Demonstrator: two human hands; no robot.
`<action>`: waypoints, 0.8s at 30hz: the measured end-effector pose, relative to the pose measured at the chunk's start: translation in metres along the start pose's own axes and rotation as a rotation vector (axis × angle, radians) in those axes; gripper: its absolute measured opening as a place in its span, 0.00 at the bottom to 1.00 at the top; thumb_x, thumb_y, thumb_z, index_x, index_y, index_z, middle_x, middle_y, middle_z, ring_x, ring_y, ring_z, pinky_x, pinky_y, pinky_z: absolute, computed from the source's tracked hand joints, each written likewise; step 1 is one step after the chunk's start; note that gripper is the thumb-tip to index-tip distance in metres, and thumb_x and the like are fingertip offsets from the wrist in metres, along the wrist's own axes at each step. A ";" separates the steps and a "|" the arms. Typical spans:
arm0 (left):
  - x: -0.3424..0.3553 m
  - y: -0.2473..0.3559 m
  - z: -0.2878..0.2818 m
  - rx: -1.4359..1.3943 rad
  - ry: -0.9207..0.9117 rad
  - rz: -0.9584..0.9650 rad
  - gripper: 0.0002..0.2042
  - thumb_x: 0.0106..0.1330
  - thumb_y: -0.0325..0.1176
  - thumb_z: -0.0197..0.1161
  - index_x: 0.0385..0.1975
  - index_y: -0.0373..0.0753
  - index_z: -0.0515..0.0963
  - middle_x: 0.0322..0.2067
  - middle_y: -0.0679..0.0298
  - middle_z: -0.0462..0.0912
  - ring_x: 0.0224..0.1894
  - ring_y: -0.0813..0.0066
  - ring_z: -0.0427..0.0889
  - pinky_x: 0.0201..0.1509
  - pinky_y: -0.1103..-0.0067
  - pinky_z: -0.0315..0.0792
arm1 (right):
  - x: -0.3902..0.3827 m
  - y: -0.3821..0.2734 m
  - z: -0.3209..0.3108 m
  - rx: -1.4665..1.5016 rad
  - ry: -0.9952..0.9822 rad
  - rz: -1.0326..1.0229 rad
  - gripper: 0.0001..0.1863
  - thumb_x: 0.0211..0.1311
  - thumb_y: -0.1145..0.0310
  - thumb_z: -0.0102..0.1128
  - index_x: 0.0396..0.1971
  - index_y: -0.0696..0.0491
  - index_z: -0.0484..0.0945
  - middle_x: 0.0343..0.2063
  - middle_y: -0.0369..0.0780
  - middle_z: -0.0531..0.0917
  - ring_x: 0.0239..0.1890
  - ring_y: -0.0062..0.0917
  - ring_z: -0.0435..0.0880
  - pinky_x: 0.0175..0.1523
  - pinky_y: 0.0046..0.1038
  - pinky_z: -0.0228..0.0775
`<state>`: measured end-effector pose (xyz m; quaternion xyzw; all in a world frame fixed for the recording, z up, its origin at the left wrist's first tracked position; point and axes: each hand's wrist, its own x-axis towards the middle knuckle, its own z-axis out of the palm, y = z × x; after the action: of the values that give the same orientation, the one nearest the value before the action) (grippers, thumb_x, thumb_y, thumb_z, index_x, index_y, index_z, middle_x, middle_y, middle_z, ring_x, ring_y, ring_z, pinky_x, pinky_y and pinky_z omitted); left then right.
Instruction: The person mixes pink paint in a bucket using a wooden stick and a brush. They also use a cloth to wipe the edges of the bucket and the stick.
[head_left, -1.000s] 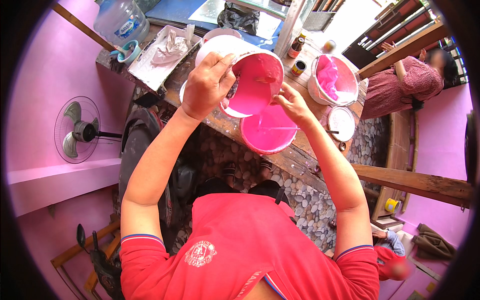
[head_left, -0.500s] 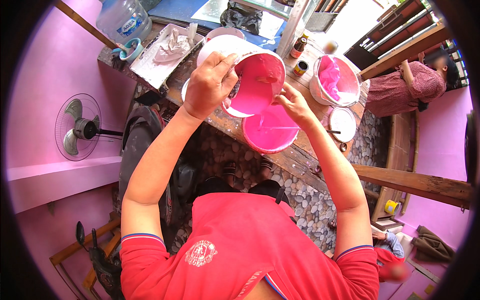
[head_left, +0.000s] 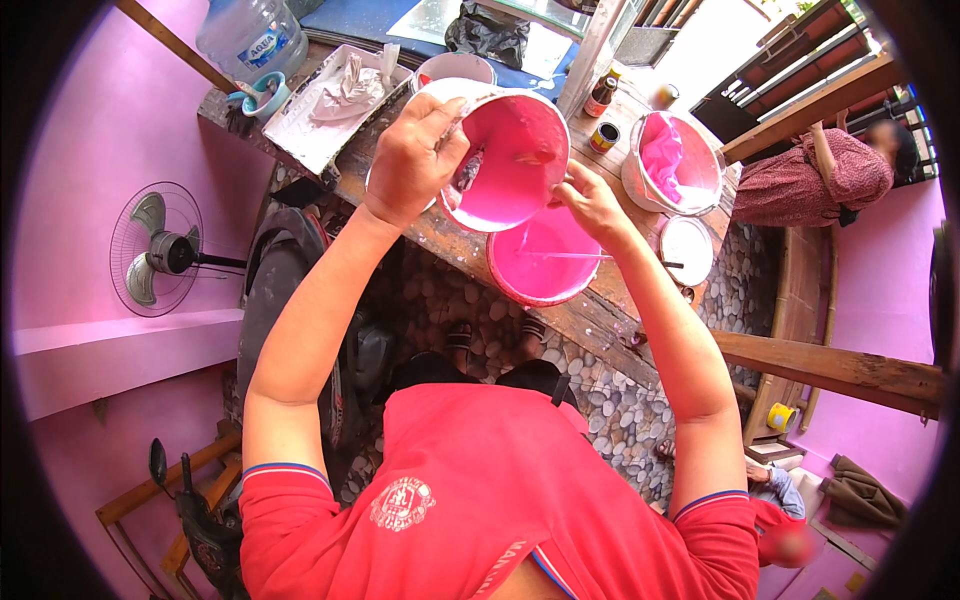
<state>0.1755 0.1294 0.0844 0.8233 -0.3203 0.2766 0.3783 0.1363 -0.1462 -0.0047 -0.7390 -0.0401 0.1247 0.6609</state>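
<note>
A white bucket (head_left: 492, 110) is tipped on its side above the table, its mouth facing me. Pink paint (head_left: 505, 195) coats its inner wall and pools toward the lower lip. My left hand (head_left: 412, 160) is closed on its left rim, and my right hand (head_left: 590, 205) pinches the right rim. Just below sits a second bucket (head_left: 530, 299) holding pink paint, with a thin stick (head_left: 572, 255) lying across its mouth. A thin pink trickle seems to run down between the two. The tipped bucket's far side and base are mostly hidden.
On the wooden table (head_left: 590, 335) stand a white tub with pink plastic (head_left: 637, 198), a white lid (head_left: 687, 240), a small tin (head_left: 603, 138), a bottle (head_left: 600, 98) and a paint tray (head_left: 300, 135). A motorcycle (head_left: 275, 260) stands left; a person (head_left: 810, 180) is at far right.
The upper bucket has tilted slightly more, and the pink pool reaches nearer its lip. Both hands keep hold of its rim. The view has shifted a little.
</note>
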 end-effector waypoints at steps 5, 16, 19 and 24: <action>-0.008 -0.017 -0.006 -0.023 0.011 -0.103 0.13 0.63 0.23 0.64 0.47 0.31 0.83 0.32 0.60 0.80 0.31 0.70 0.79 0.36 0.76 0.73 | 0.009 -0.018 0.005 -0.085 0.007 0.038 0.16 0.69 0.68 0.53 0.52 0.59 0.77 0.35 0.41 0.86 0.37 0.23 0.85 0.47 0.27 0.77; -0.072 -0.056 -0.028 0.058 0.202 -0.468 0.11 0.63 0.26 0.66 0.44 0.32 0.84 0.27 0.63 0.77 0.28 0.73 0.75 0.35 0.77 0.72 | 0.053 -0.076 0.038 -0.479 -0.214 0.124 0.20 0.64 0.57 0.54 0.39 0.59 0.84 0.27 0.43 0.88 0.31 0.27 0.90 0.45 0.30 0.79; -0.093 -0.056 -0.023 0.010 0.240 -0.603 0.12 0.63 0.27 0.66 0.46 0.33 0.84 0.27 0.63 0.77 0.29 0.75 0.75 0.36 0.77 0.72 | 0.065 -0.074 0.046 -0.536 -0.269 0.162 0.20 0.64 0.57 0.53 0.40 0.59 0.84 0.27 0.44 0.89 0.30 0.28 0.90 0.43 0.32 0.80; -0.135 -0.064 -0.010 -0.013 0.287 -0.751 0.15 0.64 0.29 0.64 0.48 0.31 0.83 0.30 0.65 0.80 0.31 0.78 0.76 0.38 0.78 0.72 | 0.086 -0.066 0.059 -0.636 -0.456 0.269 0.19 0.65 0.60 0.51 0.41 0.60 0.82 0.29 0.42 0.88 0.30 0.27 0.89 0.42 0.31 0.79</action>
<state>0.1343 0.2133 -0.0324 0.8336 0.0571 0.2293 0.4992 0.2129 -0.0621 0.0434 -0.8584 -0.1250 0.3521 0.3514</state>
